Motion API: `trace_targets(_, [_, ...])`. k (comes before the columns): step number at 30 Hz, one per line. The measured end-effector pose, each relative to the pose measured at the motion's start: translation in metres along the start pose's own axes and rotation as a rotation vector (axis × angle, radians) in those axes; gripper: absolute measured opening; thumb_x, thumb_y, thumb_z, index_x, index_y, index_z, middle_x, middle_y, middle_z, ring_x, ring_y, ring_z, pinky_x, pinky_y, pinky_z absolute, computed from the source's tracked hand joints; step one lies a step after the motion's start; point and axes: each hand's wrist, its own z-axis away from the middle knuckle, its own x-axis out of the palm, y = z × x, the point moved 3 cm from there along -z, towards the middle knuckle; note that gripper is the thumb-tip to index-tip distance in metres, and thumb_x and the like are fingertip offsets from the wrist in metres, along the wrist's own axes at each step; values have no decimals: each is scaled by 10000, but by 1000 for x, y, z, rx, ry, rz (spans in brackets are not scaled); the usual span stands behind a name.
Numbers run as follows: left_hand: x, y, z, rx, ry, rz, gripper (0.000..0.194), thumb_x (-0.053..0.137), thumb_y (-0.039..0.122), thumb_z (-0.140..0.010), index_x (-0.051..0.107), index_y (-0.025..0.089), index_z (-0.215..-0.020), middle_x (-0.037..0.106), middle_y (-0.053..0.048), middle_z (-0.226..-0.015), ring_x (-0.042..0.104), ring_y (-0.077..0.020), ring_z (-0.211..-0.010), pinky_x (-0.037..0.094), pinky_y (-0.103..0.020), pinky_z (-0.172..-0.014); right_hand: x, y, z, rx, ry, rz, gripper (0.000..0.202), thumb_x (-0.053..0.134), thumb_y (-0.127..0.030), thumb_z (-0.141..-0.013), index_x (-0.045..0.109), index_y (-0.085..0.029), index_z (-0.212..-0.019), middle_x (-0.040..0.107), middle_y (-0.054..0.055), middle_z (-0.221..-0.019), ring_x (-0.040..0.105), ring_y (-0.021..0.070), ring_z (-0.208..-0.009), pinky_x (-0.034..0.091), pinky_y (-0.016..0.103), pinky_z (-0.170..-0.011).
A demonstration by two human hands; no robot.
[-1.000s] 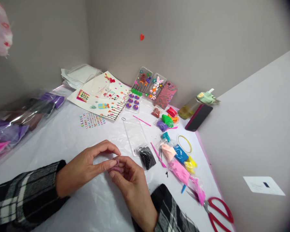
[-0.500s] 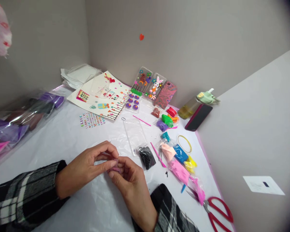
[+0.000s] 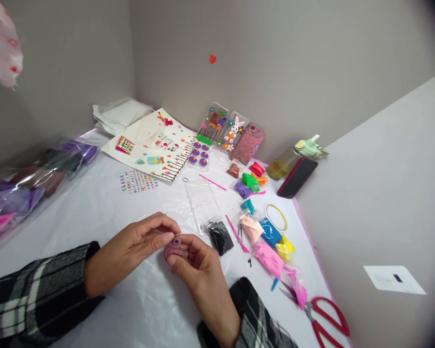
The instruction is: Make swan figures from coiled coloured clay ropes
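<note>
Between my hands is a small mauve clay piece (image 3: 173, 252) with curled, coiled ends and a dark spot near its top. My right hand (image 3: 199, 270) grips it from the right, thumb in front and fingers behind. My left hand (image 3: 145, 244) pinches at its upper edge with thumb and forefinger; the exact contact there is partly hidden. Just beyond the hands lies a clear phone case (image 3: 201, 198). A bag of black clay (image 3: 220, 237) rests on the case's near corner, to the right of my right hand.
Bagged clay, including a pink pack (image 3: 268, 258), lines the right side near red-handled scissors (image 3: 326, 314), a pink tool (image 3: 236, 233) and a yellow ring (image 3: 276, 216). Farther back are decorated cases (image 3: 234, 130), a phone (image 3: 297, 178), a bottle (image 3: 284, 164), a sticker sheet (image 3: 130, 140) and gems (image 3: 137, 181).
My left fingers have shifted up slightly off the front of the clay, so its curled shape now shows more. My right hand keeps its grip.
</note>
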Motion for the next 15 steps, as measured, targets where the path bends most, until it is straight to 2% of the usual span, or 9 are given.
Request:
trace_targets(9, [1, -4, -2, 2, 0, 82, 149, 670, 348, -919, 719, 238, -1006, 700, -3, -966, 699, -196, -950, 571, -291, -882, 2, -2, 1, -18, 13, 20, 348, 892, -361, -730, 696, -208, -974, 721, -13, -869, 650, 131, -810, 490, 242, -777])
trace_targets(13, [0, -7, -2, 35, -96, 125, 340, 778, 288, -832, 708, 261, -1164, 690, -22, -1145, 679, -234, -1122, 541, -327, -1016, -2, -3, 1, -48, 51, 10, 367, 899, -352, -728, 674, -210, -980, 730, -5, -889, 674, 146, -860, 501, 259, -825])
trace_targets(15, [0, -10, -2, 73, -128, 117, 400, 762, 242, -839, 687, 278, -1231, 660, -29, -1229, 655, -234, -1183, 528, -323, -1044, -5, -3, 1, -70, 59, 6, 372, 887, -336, -739, 663, -211, -1009, 737, 2, -910, 682, 154, -887, 503, 273, -854])
